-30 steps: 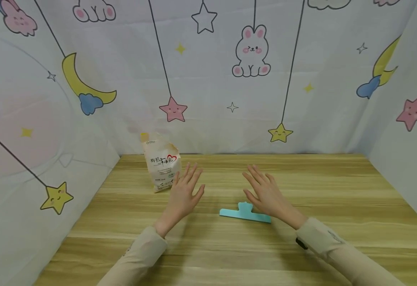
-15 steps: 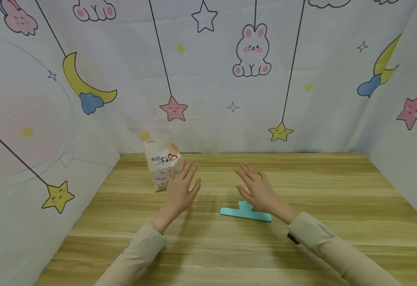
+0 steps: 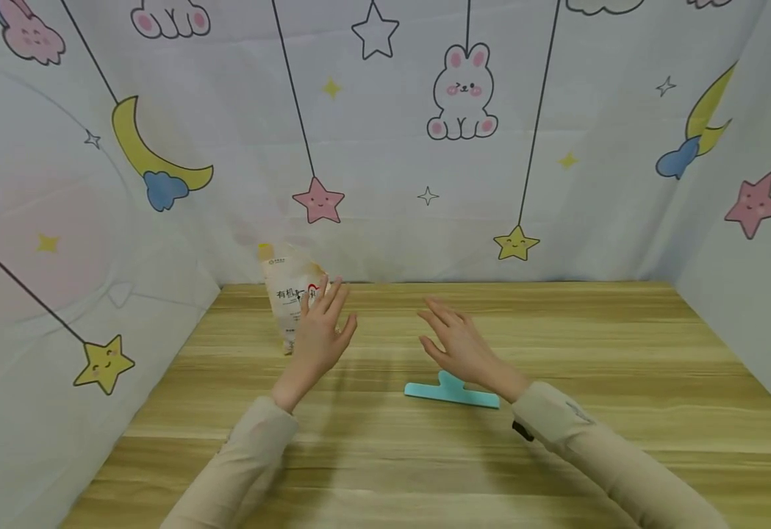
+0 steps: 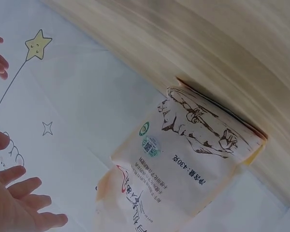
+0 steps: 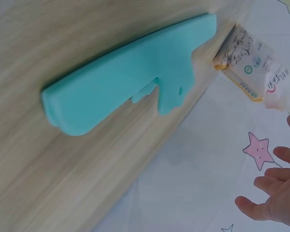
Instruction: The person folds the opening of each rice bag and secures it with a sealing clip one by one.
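Left grip (image 3: pixel 320 339) moved forward, bag (image 3: pixel 285 285) just beyond it

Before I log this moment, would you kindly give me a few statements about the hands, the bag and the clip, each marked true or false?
1. The bag stands on the table. True.
2. The clip lies on the table. True.
3. The clip is red. False: it is turquoise.
4. The left hand and the right hand both hold nothing. True.
5. The left hand is clenched in a fist. False: its fingers are spread.
6. In the head view, the bag is to the right of the clip. False: it is to the left.
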A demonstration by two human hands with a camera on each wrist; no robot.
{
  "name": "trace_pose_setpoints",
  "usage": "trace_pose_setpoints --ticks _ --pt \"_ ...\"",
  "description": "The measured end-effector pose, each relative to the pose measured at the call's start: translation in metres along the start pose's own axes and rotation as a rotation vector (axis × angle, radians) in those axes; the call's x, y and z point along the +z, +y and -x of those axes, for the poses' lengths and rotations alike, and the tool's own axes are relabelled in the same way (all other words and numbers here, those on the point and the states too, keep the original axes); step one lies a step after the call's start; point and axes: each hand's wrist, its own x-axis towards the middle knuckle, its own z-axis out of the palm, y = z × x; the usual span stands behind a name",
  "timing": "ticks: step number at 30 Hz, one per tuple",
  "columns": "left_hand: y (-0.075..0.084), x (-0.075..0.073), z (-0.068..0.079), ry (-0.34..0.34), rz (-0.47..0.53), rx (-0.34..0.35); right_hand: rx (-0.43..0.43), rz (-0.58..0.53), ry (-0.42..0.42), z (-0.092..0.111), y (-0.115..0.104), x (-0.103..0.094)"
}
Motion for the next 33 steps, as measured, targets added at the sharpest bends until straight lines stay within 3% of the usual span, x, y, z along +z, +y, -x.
trace_pose_setpoints --ticks 9,18,33 --pt "-0.009 -0.002 -0.01 0.049 -0.013 0.024 0.042 -0.04 -0.05 -0.013 -0.003 0.005" --pt "-0.013 -0.005 -0.018 0.106 -0.005 0.038 0.065 -0.07 -0.037 -0.022 -0.004 0.007" --pt "-0.027 -0.008 -0.029 0.173 0.016 0.0 0.079 -0.09 -0.03 -0.039 -0.008 0.013"
